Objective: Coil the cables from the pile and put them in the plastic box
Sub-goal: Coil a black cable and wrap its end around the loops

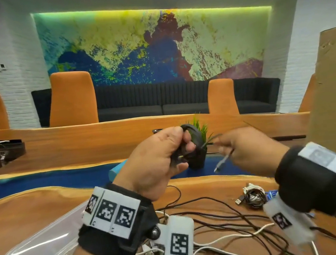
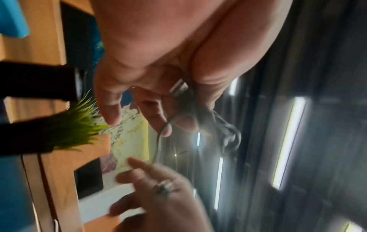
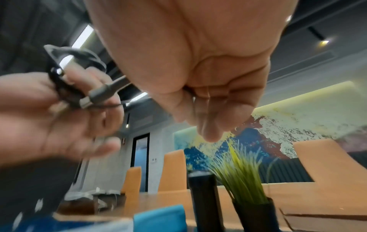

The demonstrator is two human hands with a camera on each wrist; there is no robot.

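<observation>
Left hand [image 1: 156,161] held above the counter [image 1: 23,212], fingers [image 1: 189,146] curled tight round a coiled black cable [image 1: 194,136]. Right hand [image 1: 246,151] just beside it, pinching the cable's loose end — plug [image 1: 222,164] dangling below. Pile of cables [image 1: 219,223] lies on the counter under both wrists; clear plastic box [image 1: 40,253] at left — contents cannot tell.

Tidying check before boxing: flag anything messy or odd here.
Loose cables sprawl tangled across the table beside the plastic box, uncoiled. Nothing looks damaged or spilled.
</observation>
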